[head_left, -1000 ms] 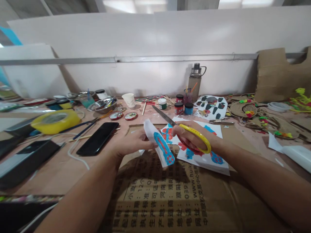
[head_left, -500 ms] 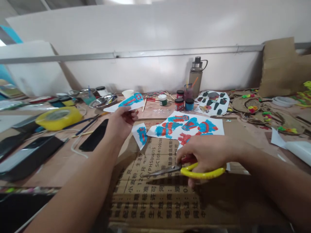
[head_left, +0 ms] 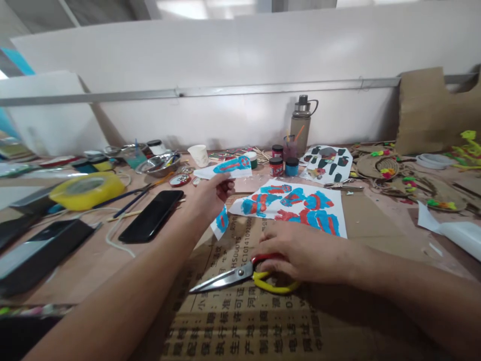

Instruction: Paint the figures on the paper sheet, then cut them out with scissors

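Raised above the table, my left hand (head_left: 214, 195) pinches a pointed piece of white paper (head_left: 235, 168) painted blue and red. My right hand (head_left: 291, 250) is closed around the handles of a pair of scissors (head_left: 240, 273), one handle red and one yellow. The blades are together and point left, low over a printed cardboard sheet (head_left: 240, 321). A smaller painted paper scrap (head_left: 221, 223) is partly hidden behind my left wrist. Beyond my right hand lies a larger white sheet (head_left: 281, 204) with several blue and red painted shapes.
A black phone (head_left: 152, 216) and a roll of yellow tape (head_left: 87, 190) lie at left. Paint jars (head_left: 276, 167), a bottle (head_left: 300, 123) and a paper cup (head_left: 198, 155) stand at the back. Cardboard pieces with bright decorations (head_left: 424, 188) are at right.
My left hand has moved right with the paper piece. My right hand has shifted left with the scissors, which have turned so both handles show.
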`<control>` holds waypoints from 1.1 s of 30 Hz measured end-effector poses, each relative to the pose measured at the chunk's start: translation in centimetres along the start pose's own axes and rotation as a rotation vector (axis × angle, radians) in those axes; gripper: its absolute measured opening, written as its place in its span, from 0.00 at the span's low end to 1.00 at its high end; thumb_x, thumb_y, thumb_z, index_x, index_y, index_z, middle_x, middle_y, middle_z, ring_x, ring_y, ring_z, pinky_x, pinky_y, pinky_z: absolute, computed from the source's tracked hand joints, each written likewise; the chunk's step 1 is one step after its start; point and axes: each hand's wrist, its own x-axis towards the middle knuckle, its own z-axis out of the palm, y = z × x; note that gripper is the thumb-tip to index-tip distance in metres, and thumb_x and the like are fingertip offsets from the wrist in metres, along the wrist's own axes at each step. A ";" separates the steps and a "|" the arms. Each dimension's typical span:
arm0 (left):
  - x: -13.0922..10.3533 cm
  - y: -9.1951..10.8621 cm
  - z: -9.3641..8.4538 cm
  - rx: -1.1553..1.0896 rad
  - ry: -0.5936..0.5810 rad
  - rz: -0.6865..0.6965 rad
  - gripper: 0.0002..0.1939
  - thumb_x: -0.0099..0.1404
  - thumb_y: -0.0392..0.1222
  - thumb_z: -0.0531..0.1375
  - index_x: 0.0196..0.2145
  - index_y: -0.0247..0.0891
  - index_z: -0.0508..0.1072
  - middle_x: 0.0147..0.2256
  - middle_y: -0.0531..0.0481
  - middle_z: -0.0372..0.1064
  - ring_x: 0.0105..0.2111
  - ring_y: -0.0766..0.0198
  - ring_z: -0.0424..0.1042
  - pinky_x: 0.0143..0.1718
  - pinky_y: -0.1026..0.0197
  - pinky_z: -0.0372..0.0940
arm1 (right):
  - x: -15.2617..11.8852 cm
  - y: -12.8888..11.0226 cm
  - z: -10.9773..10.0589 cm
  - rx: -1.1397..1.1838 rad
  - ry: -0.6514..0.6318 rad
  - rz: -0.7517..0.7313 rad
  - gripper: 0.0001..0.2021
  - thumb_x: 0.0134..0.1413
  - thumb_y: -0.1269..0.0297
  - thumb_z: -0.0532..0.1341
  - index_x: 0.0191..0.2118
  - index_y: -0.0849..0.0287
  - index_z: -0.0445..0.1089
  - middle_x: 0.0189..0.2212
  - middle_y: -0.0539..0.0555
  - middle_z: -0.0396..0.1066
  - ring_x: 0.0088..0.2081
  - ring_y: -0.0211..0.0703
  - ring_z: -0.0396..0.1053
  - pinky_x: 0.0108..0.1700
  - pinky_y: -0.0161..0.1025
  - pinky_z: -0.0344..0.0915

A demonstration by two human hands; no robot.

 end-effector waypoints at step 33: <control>0.7 -1.9 -2.8 0.156 -0.002 0.046 0.14 0.45 0.33 0.75 0.26 0.38 0.73 0.23 0.55 0.70 0.22 0.70 0.65 0.20 0.70 0.62 | -11.2 2.8 -1.3 -0.153 0.561 0.742 0.26 0.53 0.55 0.78 0.55 0.56 0.76 0.54 0.63 0.78 0.56 0.61 0.76 0.59 0.55 0.73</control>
